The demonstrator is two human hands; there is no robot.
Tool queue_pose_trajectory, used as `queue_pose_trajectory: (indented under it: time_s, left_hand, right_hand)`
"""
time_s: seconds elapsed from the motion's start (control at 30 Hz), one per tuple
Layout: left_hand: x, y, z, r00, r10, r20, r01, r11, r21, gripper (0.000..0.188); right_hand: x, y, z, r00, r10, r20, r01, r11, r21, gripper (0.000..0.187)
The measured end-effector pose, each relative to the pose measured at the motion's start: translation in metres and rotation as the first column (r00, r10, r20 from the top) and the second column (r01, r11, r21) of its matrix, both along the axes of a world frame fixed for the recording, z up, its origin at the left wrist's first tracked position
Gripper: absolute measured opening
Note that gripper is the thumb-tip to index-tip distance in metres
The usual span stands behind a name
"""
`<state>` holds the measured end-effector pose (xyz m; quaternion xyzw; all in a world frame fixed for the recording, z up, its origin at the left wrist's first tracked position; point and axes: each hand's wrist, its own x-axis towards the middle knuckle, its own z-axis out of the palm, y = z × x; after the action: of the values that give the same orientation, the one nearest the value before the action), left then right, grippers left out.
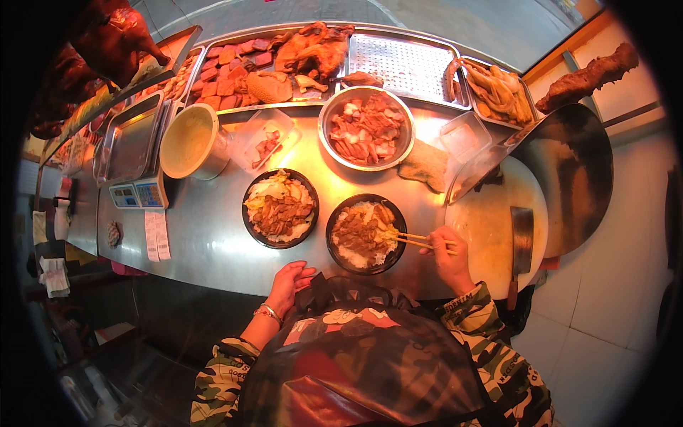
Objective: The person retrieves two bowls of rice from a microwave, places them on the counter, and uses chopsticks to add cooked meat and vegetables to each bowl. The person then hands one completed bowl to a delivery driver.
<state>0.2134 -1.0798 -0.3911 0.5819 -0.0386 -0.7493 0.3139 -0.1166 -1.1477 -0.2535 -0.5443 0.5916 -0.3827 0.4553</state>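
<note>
A person's right hand [449,257] is closed around a pair of wooden chopsticks [420,242], their tips touching the sliced meat laid over rice in a black round bowl [366,233] at the near edge of a steel counter [206,242]. The left hand [288,282] holds nothing, its fingers loosely curled and resting on the counter's front edge just left of that bowl. A second black bowl [280,208] of meat and cabbage sits just beside the first, to its left. Behind them stands a steel basin [366,128] of chopped meat. A cleaver [521,245] lies on the round chopping board [491,228] to the right, and a pale bucket [191,142] stands farther left.
</note>
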Motion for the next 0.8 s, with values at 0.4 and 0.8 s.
queue_pose_trajectory:
  time_s: [0.4,0.8]
  left_hand:
    - [0.001,0.0,-0.002,1.0,-0.023,0.016,0.024,0.999,-0.035,0.022]
    - [0.001,0.002,-0.005,1.0,-0.017,-0.005,0.017,0.999,-0.031,0.022]
  right_hand:
    - [-0.002,0.002,0.016,0.999,-0.017,0.033,0.015,0.998,0.054,0.018]
    - [0.0,0.001,0.011,0.997,0.006,-0.074,-0.009,0.999,-0.032,0.015]
